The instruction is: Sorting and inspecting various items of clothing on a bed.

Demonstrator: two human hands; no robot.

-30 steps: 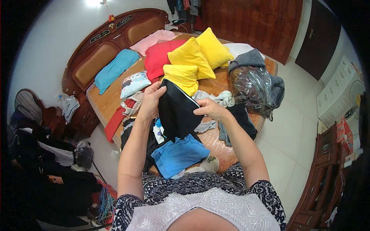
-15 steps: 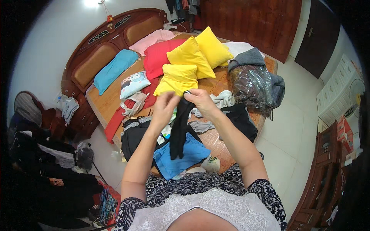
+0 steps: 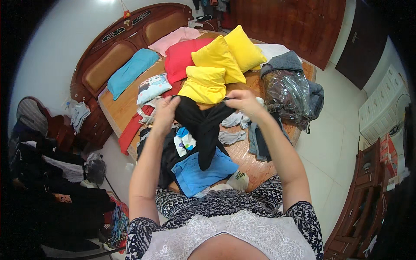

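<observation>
Black pants [image 3: 201,123] are stretched by their top edge between my two hands, the rest hanging down in a narrow strip. My left hand [image 3: 163,115] pinches one upper corner; my right hand [image 3: 247,105] pinches the other. Below the hanging end lies a blue garment [image 3: 203,173] on the bed [image 3: 253,175]. A white and blue patterned cloth [image 3: 185,141] shows beside the strip. Grey cloths [image 3: 232,136] lie to its right, and a dark grey garment [image 3: 259,145] is partly behind my right forearm.
Yellow pillows [image 3: 219,58], a red pillow [image 3: 180,60] and a teal pillow [image 3: 132,71] lie toward the headboard [image 3: 115,56]. A clear plastic bag [image 3: 286,93] of bedding sits at the bed's right edge. Dark clothes [image 3: 47,173] are heaped at left; a wooden cabinet [image 3: 362,195] stands at right.
My hands have moved apart, spreading the top of the black pants, which hung bunched from my right hand before. My left hand has closed on the other corner.
</observation>
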